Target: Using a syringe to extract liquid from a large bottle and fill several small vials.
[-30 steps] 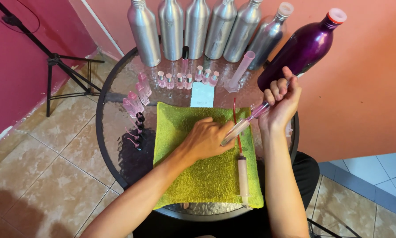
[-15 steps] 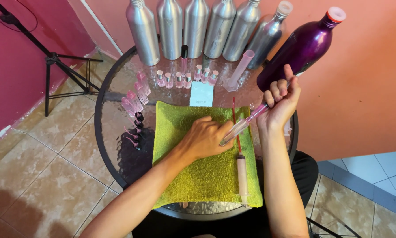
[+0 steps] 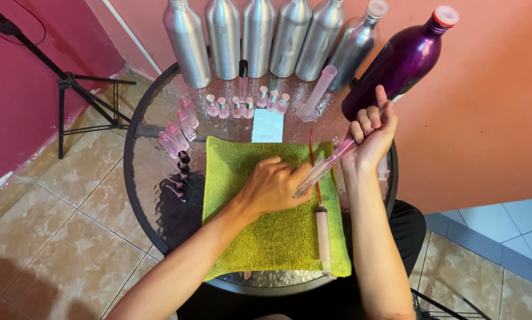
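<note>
The right hand [image 3: 372, 133] has crept slightly higher along the slanted syringe [image 3: 325, 166]; its fingers uncurl a little.

Slanted pink syringe [image 3: 328, 163] (over green towel [image 3: 266, 237])

Bright, even light w/ soft shadow under glass table [image 3: 147, 118], sharp focus, slight wide-angle bend at edges.

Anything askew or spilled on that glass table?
No spill shows. The purple bottle with a red cap leans at a slant, unlike the upright silver metal bottles. A second syringe lies loose on the green towel.
</note>
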